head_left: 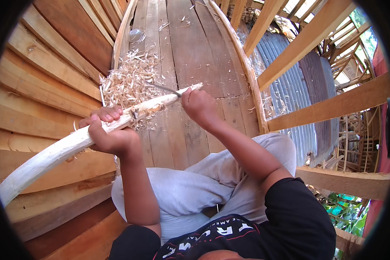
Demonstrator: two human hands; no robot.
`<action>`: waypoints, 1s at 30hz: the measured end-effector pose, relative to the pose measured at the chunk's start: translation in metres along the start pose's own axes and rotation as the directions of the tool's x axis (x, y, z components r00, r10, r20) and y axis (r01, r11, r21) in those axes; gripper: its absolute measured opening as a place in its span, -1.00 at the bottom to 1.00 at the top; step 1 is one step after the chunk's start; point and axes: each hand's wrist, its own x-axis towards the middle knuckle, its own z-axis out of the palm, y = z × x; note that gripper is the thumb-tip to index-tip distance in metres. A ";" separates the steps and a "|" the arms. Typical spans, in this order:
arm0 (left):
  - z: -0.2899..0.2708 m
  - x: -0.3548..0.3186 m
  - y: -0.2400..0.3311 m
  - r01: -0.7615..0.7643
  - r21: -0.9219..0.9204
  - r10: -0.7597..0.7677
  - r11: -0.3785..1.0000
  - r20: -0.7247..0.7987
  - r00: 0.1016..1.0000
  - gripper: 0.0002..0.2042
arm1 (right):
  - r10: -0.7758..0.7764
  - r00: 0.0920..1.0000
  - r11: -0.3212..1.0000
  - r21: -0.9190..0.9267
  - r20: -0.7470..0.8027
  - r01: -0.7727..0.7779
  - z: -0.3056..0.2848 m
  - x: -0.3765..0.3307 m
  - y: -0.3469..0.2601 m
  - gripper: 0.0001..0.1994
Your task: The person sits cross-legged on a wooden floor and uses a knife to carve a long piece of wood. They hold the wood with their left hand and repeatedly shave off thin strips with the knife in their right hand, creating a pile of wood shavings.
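Note:
A long pale peeled wooden pole [56, 151] slants from the lower left up to the middle of the view, with a darker knot partway along it. My left hand [110, 132] is wrapped round the pole left of that knot. Near the pole's far end, my right hand [198, 105] is closed on a knife, whose thin dark blade [165, 89] points left across the wood. The fist hides the handle. The blade seems to touch the top of the pole near its frayed tip.
Curly wood shavings [132, 78] lie heaped on the plank floor [184, 47] beyond the pole. A small clear cup [135, 35] stands farther off. Wooden board walls [39, 104] rise on the left; open railings [329, 102] and a corrugated metal sheet [286, 65] are on the right.

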 end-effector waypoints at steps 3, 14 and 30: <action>0.008 -0.007 0.000 0.010 -0.018 -0.009 1.000 0.046 0.999 -0.90 | 0.190 0.977 0.982 0.025 -0.092 -0.189 0.008 0.038 0.093 -0.48; 0.011 -0.005 0.000 0.003 0.084 0.008 0.996 -0.122 0.992 -0.88 | 0.044 0.999 0.998 0.045 -0.009 -0.043 0.001 0.007 0.011 -0.48; 0.002 -0.005 0.001 -0.020 0.052 0.021 0.998 -0.014 1.000 -0.89 | 0.046 0.996 0.998 0.056 -0.075 -0.042 0.007 0.013 0.016 -0.49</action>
